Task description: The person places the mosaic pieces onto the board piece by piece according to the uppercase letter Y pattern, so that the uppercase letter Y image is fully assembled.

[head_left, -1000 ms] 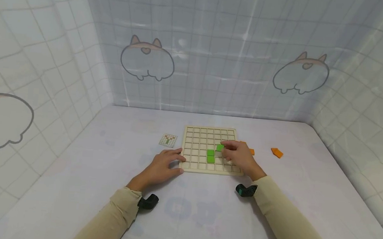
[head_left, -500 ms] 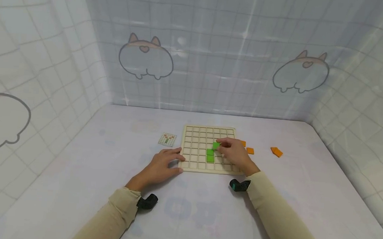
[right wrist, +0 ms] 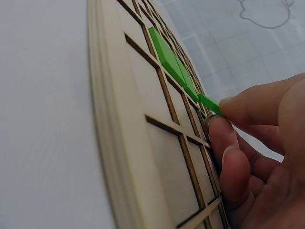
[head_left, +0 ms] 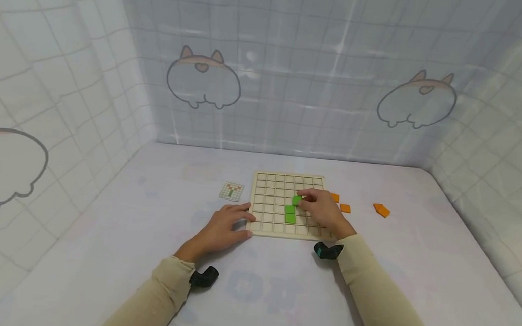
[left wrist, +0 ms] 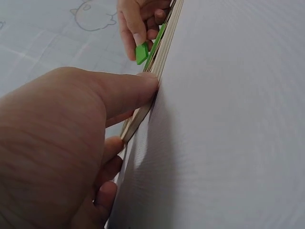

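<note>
White-covered bench (head_left: 426,265). On it, pale square board (head_left: 268,200) with raised grid. Left hand (head_left: 223,229) relaxed, thumb and fingers touching board's left edge and near corner. Right hand (head_left: 323,209) pinching green tile (head_left: 297,200) between thumb and finger. Small patterned card (head_left: 231,191) lying left of board. Orange tiles (head_left: 345,208) scattered right of board. Two green tiles (head_left: 290,218) in neighbouring cells; pinched one tilted, just beyond them.

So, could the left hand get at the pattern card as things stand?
Probably yes: the pattern card lies just beyond the left hand, with nothing visible between. That hand touches the grid board's edge, so it would likely need to come away first.
</note>
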`<move>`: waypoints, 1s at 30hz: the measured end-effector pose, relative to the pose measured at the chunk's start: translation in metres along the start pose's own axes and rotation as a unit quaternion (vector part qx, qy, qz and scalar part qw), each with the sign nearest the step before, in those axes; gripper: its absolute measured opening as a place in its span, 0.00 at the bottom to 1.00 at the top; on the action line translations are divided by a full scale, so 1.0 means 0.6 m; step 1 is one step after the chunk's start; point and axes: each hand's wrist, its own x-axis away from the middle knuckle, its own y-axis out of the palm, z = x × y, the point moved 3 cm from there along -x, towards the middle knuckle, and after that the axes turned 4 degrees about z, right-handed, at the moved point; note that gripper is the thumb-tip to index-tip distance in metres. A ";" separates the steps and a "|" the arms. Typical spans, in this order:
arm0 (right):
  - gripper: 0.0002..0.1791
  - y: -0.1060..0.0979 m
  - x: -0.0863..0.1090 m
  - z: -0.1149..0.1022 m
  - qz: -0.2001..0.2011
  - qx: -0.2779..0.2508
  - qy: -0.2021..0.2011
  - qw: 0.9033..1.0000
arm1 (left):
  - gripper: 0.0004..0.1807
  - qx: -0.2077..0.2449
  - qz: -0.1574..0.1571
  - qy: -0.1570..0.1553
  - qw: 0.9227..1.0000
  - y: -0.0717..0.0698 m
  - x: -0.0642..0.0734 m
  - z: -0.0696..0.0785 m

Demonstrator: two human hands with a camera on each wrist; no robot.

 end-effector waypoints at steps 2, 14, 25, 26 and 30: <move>0.20 -0.001 -0.001 -0.002 0.002 0.008 -0.005 1.000 | 0.19 0.004 0.006 0.002 1.000 0.001 0.000 0.002; 0.19 0.009 -0.007 0.000 0.023 0.038 -0.027 0.999 | 0.19 -0.006 0.006 -0.019 1.000 0.004 -0.002 0.005; 0.20 0.006 -0.005 -0.006 0.011 0.061 -0.044 0.997 | 0.19 -0.019 -0.005 -0.016 1.000 0.002 -0.005 0.002; 0.20 0.007 -0.005 -0.007 0.010 0.064 -0.047 0.997 | 0.19 -0.019 -0.003 -0.015 1.000 0.002 -0.005 0.002; 0.20 0.010 -0.003 -0.007 0.003 0.077 -0.052 0.996 | 0.19 -0.013 -0.003 -0.017 1.000 0.003 -0.004 0.003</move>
